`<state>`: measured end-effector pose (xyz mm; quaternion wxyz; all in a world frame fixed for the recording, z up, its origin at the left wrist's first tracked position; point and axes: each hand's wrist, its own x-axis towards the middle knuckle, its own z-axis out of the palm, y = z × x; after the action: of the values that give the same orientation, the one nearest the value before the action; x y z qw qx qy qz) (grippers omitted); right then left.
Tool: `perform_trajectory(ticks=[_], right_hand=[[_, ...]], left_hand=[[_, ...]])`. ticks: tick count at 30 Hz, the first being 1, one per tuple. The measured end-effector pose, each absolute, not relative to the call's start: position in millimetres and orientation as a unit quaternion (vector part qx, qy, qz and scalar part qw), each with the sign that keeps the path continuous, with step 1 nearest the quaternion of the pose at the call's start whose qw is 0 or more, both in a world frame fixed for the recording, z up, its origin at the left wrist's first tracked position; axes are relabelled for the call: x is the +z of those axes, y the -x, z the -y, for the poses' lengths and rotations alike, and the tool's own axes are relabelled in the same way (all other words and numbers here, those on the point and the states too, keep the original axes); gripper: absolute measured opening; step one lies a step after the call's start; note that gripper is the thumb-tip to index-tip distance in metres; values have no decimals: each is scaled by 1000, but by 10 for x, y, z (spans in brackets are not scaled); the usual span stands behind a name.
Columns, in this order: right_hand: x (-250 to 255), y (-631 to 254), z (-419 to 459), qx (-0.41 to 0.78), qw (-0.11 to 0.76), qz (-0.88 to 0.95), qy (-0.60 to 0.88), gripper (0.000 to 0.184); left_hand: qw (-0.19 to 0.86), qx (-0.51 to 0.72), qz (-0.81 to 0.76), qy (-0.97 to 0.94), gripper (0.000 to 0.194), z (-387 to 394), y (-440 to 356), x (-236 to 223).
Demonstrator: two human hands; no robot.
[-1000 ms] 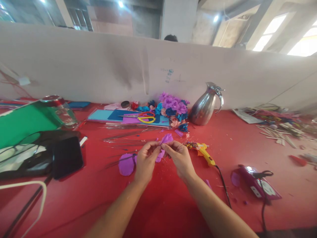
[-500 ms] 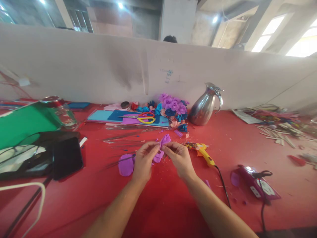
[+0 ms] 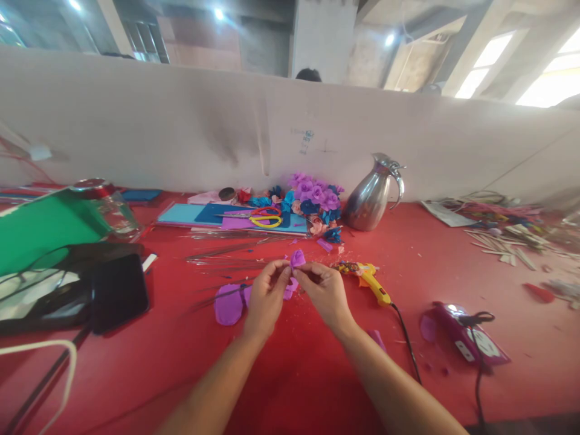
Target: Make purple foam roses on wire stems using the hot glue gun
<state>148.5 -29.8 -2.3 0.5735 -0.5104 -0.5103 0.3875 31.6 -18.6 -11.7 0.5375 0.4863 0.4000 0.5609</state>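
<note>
Between my two hands is a small purple paper flower [image 3: 298, 259], curled like a bud. My left hand [image 3: 268, 294] pinches its base from the left, thumb and fingers closed. From the right, the thumb and fingers of my right hand [image 3: 325, 294] pinch the same base. Just below lie more purple paper pieces [image 3: 291, 289], partly hidden by my hands. A round purple paper petal [image 3: 228, 305] rests left of my left hand. Thin dark wires [image 3: 222, 261] stretch across the table behind that hand. A yellow glue gun [image 3: 372, 282] lies right of my right hand.
Finished paper flowers [image 3: 315, 196] are heaped at the back beside a steel jug [image 3: 374, 193]. Scissors [image 3: 265, 217] lie on blue paper sheets [image 3: 183, 213]. A black phone [image 3: 120, 294] and glass jar [image 3: 115, 211] are left; a power socket box [image 3: 483, 341] with cords is right.
The purple paper between my fingers has become more rolled and compact, its tip now rounder. Both hands stay close together in nearly the same place; the view has shifted slightly.
</note>
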Motion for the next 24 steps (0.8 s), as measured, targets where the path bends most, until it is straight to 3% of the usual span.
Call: perform_trajectory(ticks=[24], right_hand=[[42, -1437, 344, 397, 581, 508, 496, 9]], left_hand=[[616, 565, -359, -416, 17, 148, -327, -194]])
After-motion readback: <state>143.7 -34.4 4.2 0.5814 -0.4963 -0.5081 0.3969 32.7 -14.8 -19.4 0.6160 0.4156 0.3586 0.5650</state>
